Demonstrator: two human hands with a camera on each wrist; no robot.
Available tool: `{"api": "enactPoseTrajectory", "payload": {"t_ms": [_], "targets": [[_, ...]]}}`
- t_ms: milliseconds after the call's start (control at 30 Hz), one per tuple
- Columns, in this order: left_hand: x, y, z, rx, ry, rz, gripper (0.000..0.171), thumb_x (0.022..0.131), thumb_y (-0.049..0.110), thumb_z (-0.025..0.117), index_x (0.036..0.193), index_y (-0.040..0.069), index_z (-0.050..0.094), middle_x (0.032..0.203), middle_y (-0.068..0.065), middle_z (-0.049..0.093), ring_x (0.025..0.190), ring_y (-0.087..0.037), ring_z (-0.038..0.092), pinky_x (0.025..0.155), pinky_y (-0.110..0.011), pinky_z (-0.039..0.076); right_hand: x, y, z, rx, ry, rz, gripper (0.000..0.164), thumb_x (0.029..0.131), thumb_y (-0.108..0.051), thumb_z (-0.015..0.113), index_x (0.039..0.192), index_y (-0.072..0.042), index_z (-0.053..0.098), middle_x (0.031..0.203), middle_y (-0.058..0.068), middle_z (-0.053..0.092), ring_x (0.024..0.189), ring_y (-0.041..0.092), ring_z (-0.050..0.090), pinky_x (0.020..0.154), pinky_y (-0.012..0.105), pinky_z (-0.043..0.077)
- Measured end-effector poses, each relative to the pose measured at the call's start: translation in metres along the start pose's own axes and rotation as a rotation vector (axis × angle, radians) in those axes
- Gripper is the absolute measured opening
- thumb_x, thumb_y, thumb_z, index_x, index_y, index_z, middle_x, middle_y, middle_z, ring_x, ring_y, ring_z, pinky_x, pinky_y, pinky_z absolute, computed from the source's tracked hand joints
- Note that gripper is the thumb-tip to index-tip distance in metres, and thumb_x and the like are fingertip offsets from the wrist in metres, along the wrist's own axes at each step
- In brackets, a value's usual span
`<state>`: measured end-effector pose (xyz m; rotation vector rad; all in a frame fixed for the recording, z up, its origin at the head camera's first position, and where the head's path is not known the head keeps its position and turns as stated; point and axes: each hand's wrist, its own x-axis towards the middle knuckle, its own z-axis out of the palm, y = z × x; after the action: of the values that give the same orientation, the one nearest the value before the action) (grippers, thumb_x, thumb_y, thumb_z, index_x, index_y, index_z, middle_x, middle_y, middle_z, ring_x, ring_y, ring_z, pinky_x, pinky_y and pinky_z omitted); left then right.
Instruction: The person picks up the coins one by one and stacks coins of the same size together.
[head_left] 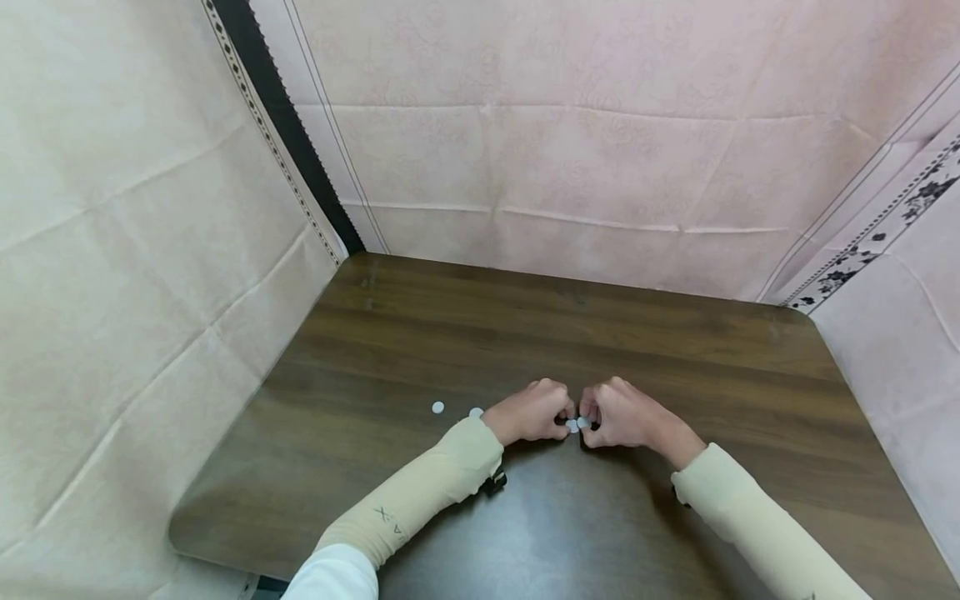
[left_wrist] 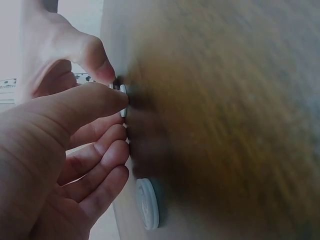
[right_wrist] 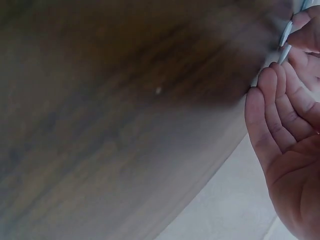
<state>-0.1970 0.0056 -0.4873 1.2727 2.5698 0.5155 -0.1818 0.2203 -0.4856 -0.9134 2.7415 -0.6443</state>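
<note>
Small flat white discs lie on the brown wooden table. My left hand [head_left: 531,412] is low over the tabletop, pinching one white disc [left_wrist: 123,101] between thumb and fingers. Facing it, almost touching, my right hand [head_left: 624,415] pinches another white disc [right_wrist: 286,33] at the table surface. In the head view the left disc [head_left: 572,426] and the right disc [head_left: 583,422] meet or nearly meet between the hands. Behind the left wrist lies a further disc [head_left: 476,412], partly covered. In the left wrist view a thicker white disc [left_wrist: 147,204], with a ridged edge, lies below the fingers.
Farther left on the table [head_left: 390,333] lies a loose white disc [head_left: 438,407]. Pale cloth hangs [head_left: 585,167] behind the far edge and along both sides. A dark strap piece [head_left: 493,482] sits beneath the left sleeve cuff.
</note>
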Motion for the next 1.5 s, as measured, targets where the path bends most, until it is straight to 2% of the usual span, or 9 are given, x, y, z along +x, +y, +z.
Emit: {"api": "enactPoseTrajectory", "payload": {"t_ms": [200, 467, 733, 1167, 1500], "targets": [[0.0, 0.0, 0.0, 0.021, 0.009, 0.003, 0.009, 0.097, 0.02, 0.077, 0.101, 0.013, 0.081, 0.094, 0.003, 0.067, 0.081, -0.005, 0.054, 0.07, -0.013, 0.045, -0.001, -0.003, 0.003, 0.032, 0.01, -0.004, 0.012, 0.079, -0.015, 0.082, 0.083, -0.015, 0.071, 0.075, -0.008, 0.068, 0.062, -0.002, 0.058, 0.056, 0.02, 0.052], [-0.001, 0.0, 0.0, 0.005, 0.009, -0.004, 0.006, 0.097, 0.018, 0.076, 0.094, 0.013, 0.078, 0.088, 0.003, 0.062, 0.077, -0.007, 0.05, 0.067, -0.016, 0.041, -0.001, -0.01, 0.006, 0.02, 0.033, -0.014, 0.011, 0.077, -0.014, 0.082, 0.081, -0.016, 0.071, 0.074, -0.009, 0.069, 0.064, -0.004, 0.059, 0.058, 0.018, 0.052], [-0.002, 0.0, -0.001, -0.005, 0.006, -0.016, 0.006, 0.096, 0.018, 0.077, 0.096, 0.012, 0.08, 0.091, 0.001, 0.066, 0.078, -0.006, 0.051, 0.067, -0.015, 0.043, 0.0, -0.011, 0.008, 0.044, 0.029, 0.001, 0.011, 0.079, -0.014, 0.082, 0.082, -0.016, 0.072, 0.075, -0.011, 0.069, 0.067, -0.004, 0.061, 0.06, 0.018, 0.053], [-0.003, -0.001, -0.001, -0.022, 0.008, 0.001, 0.006, 0.096, 0.017, 0.078, 0.097, 0.011, 0.081, 0.094, 0.0, 0.069, 0.079, -0.005, 0.052, 0.069, -0.014, 0.043, 0.001, -0.014, 0.007, 0.079, 0.024, 0.039, 0.01, 0.08, -0.016, 0.082, 0.085, -0.014, 0.074, 0.077, -0.01, 0.072, 0.069, -0.003, 0.065, 0.062, 0.018, 0.055], [-0.003, -0.004, 0.0, -0.041, 0.012, 0.013, 0.006, 0.096, 0.017, 0.079, 0.093, 0.013, 0.08, 0.09, 0.001, 0.067, 0.078, -0.006, 0.051, 0.068, -0.015, 0.043, 0.002, -0.015, 0.008, 0.076, 0.023, 0.048, 0.011, 0.081, -0.017, 0.084, 0.086, -0.015, 0.075, 0.077, -0.009, 0.072, 0.069, -0.003, 0.064, 0.062, 0.018, 0.055]]}}
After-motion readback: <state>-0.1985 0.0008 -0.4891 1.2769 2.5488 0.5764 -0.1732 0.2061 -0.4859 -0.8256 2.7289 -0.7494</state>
